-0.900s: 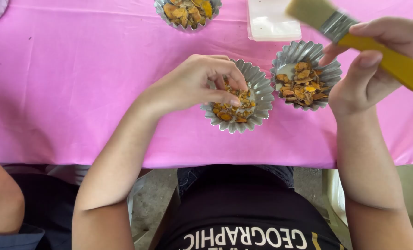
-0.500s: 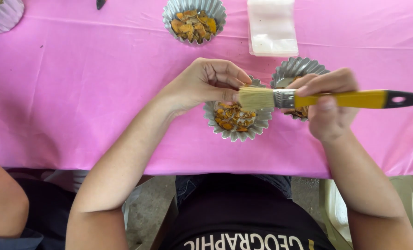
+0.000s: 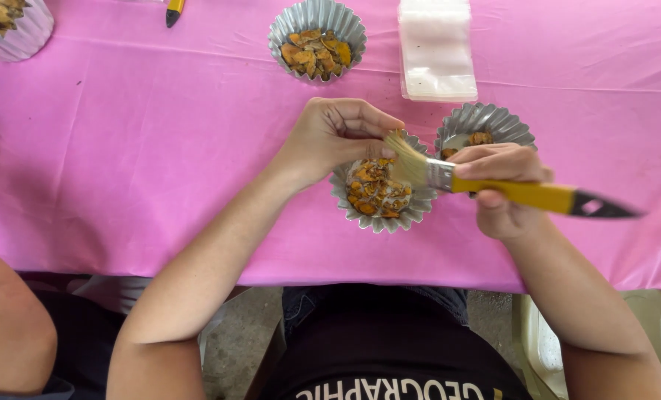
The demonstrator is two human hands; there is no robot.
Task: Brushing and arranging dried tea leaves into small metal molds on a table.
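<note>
My left hand (image 3: 334,137) is pinched over the far rim of a fluted metal cup (image 3: 379,213) filled with orange-brown pieces; whether a piece sits between the fingers is hidden. My right hand (image 3: 502,189) grips a flat paintbrush with a yellow handle (image 3: 527,194). The pale bristles (image 3: 404,159) touch the left fingertips above the cup. A second fluted cup (image 3: 482,122) with a few pieces sits just behind the right hand.
A pink cloth (image 3: 160,148) covers the table. A third filled cup (image 3: 317,35) stands at the back, beside a stack of clear plastic bags (image 3: 436,48). Another cup (image 3: 15,30) and a yellow tool tip (image 3: 173,11) lie far left. Another person's arm (image 3: 8,326) is lower left.
The right hand brought the brush down from the upper right and swept its bristles against the left fingertips over the cup. The left hand stayed at the cup.
</note>
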